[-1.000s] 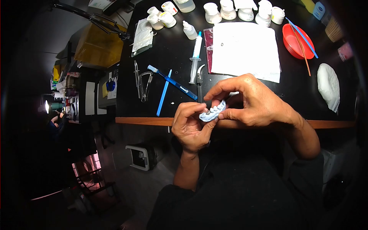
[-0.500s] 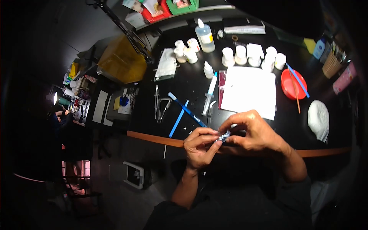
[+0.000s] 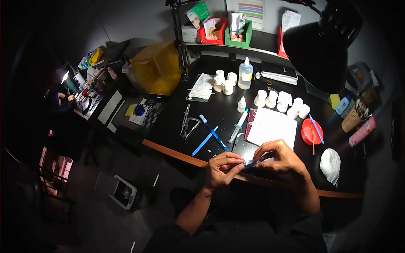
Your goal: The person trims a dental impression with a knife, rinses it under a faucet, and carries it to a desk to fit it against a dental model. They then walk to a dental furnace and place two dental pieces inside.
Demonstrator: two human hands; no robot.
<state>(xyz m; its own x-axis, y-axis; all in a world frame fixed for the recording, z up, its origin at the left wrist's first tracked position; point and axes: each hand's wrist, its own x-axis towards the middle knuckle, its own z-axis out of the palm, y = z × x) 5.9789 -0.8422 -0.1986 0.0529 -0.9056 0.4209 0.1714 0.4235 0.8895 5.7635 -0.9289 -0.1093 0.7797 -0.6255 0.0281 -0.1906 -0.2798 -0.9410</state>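
Note:
Between my two hands, above the table's front edge, is a small shiny bluish object [image 3: 250,163], too small to make out fully. My left hand [image 3: 223,169] pinches its left end between thumb and fingers. My right hand [image 3: 282,159] grips the other end, fingers bent over it. Just beyond my hands lie a blue toothbrush [image 3: 214,134], a light blue stick [image 3: 205,141] crossing under it, a syringe [image 3: 238,126] and a white paper pad [image 3: 273,128].
White jars [image 3: 271,99], a large clear bottle [image 3: 245,75] and a small dropper bottle [image 3: 241,104] stand farther back. A red bowl [image 3: 307,134] and a white cloth bundle [image 3: 330,165] are right. A black lamp [image 3: 316,55] hangs above. A person [image 3: 63,101] sits far left.
The camera view has tilted up and turned, bringing the shelf bins and lamp into sight. Both hands stay together on the small object, which now looks flatter and less bright.

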